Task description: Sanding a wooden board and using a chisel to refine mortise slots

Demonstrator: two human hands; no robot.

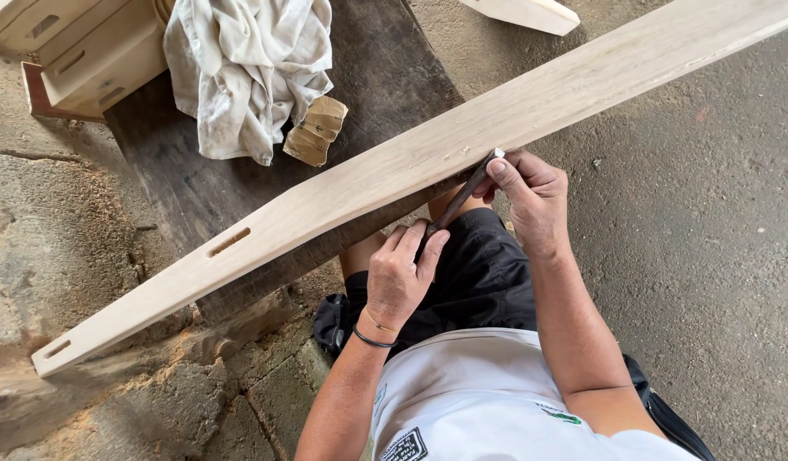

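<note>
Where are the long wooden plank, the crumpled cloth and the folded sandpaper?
long wooden plank [342, 192]: head view, middle of its top face.
crumpled cloth [244, 72]: head view, centre of the heap.
folded sandpaper [317, 130]: head view, its upper face.

A crumpled off-white cloth [244, 72] lies at the far end of a dark, worn bench top [385, 68]. Just beside the cloth's lower edge rests a folded piece of tan sandpaper [317, 130]. Pale wooden drawer-like boxes [78, 43] with slot handles sit at upper left, on a reddish base. Sawdust [78, 222] is scattered over the cracked concrete floor [701, 256]. The tip of another pale wooden piece [530, 13] shows at the top edge.
</note>
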